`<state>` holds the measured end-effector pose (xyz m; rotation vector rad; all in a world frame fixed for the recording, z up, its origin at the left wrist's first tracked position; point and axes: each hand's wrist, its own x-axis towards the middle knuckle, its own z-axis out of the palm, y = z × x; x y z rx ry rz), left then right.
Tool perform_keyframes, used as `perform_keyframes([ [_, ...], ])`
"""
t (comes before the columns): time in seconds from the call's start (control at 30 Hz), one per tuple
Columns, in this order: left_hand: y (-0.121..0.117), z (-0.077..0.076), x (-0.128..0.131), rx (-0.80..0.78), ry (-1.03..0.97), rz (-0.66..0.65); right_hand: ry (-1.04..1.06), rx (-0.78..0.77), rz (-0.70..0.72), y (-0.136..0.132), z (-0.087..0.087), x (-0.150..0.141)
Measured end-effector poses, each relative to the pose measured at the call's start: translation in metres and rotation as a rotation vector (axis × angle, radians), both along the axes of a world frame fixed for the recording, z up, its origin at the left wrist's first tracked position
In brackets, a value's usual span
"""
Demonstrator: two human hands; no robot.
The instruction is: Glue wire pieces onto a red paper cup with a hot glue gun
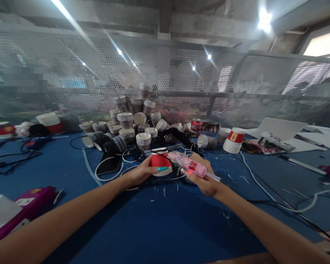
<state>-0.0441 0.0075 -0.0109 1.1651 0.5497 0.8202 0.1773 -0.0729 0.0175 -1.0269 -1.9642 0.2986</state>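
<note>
My left hand (141,170) is wrapped round a red and white paper cup (160,161), thumb across its front. In my right hand (205,179) is a pink hot glue gun (187,164), a clear glue stick (213,176) poking out of its rear end. The gun's front end points at the cup's right side and a red light glows near my fingers. Whether the tip touches the cup I cannot tell. Just behind the cup stands a white cup with a handle (143,141).
Behind my hands, small grey and white cups (125,120) are piled against a perforated metal screen (99,73). A soda can (195,127) and stacked paper cups (233,141) stand to the right. White cables (258,185) cross the blue table (154,227); a purple box (30,205) lies left.
</note>
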Motion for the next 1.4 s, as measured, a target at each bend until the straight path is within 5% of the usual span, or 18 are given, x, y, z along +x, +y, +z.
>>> perform_keyframes([
  [1.4,0.0011,-0.0022,-0.0005,-0.013,0.031,-0.008,-0.005,0.004,-0.006,0.0019,-0.0031,0.0018],
])
